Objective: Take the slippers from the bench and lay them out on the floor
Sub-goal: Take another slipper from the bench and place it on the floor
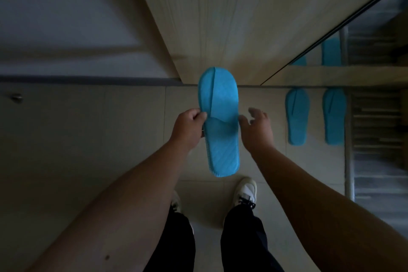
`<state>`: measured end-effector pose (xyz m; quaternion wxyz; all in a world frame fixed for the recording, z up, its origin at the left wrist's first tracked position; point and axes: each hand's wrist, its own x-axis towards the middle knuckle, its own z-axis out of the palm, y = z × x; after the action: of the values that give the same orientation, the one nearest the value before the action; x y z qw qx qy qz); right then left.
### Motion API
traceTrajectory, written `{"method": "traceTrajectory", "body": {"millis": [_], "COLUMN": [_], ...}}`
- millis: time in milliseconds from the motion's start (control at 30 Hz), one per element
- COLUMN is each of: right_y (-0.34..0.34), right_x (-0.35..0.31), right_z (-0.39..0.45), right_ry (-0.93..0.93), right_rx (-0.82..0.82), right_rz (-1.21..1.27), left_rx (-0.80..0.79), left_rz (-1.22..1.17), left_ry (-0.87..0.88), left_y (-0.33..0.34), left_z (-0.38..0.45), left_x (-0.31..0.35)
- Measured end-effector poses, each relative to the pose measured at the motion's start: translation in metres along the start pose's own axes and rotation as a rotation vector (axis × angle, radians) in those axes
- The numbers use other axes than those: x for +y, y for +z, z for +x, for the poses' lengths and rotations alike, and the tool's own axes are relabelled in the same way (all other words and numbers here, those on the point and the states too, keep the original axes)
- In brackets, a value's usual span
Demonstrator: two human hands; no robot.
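A bright blue slipper (219,121) hangs in the air in front of me, toe pointing away, above the pale tiled floor (132,128). My left hand (189,129) pinches its left edge near the strap opening. Just right of the slipper is my right hand (257,130), fingers spread and holding nothing, its fingertips close to the slipper's right edge. Two more blue slippers (297,117) (334,116) lie side by side on the floor to the right, toes toward the wall.
A pale wooden panel (242,17) rises straight ahead. A mirrored surface (331,51) at the right reflects the slippers. A metal pole (348,139) and dark slatted area stand at far right. My white sneakers (245,191) are on the floor below.
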<state>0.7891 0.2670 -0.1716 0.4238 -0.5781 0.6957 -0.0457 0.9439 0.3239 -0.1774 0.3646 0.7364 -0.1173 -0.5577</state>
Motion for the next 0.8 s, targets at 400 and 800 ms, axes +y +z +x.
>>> {"method": "traceTrajectory", "body": {"millis": [400, 800], "right_y": [0.112, 0.211], "right_x": [0.1, 0.155], "right_z": [0.136, 0.238], "right_ry": [0.181, 0.156], "right_rx": [-0.216, -0.175], "right_rz": [0.226, 0.027], "left_rx": [0.078, 0.171], "left_rz": [0.178, 0.661], "left_ry": [-0.004, 0.147], "left_y": [0.03, 0.041], "left_z": [0.165, 0.284], "left_x": [-0.127, -0.201]}}
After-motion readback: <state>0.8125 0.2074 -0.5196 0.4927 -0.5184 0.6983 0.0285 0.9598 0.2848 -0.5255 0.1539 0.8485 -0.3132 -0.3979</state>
